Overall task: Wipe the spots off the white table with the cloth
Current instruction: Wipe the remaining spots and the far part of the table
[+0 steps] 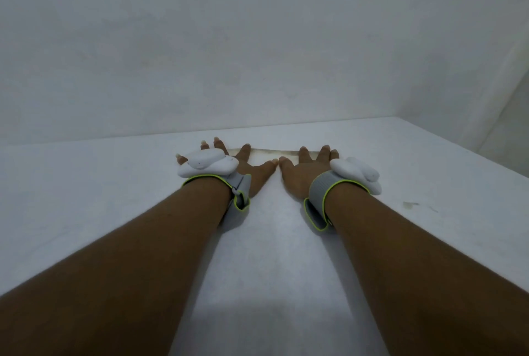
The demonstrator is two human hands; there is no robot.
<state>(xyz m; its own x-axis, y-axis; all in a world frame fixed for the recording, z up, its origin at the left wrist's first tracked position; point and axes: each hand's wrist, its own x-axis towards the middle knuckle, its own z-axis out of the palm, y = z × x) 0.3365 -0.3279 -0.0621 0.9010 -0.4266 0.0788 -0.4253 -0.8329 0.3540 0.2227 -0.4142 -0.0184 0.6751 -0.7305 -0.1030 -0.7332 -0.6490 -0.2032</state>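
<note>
My left hand point(253, 168) and my right hand point(303, 169) lie flat side by side near the far edge of the white table point(100, 207), fingers spread and thumbs almost touching. Under both palms is a pale cloth point(266, 154) with a yellowish far edge; only a strip of it shows between and beyond the fingers. A small brownish spot point(411, 204) with a faint smear beside it sits on the table to the right of my right wrist. Each wrist carries a grey strap with a white tracker.
A plain white wall point(257, 55) rises right behind the table's far edge. The table's right edge point(458, 149) runs diagonally toward the near right, with a second wall beyond it.
</note>
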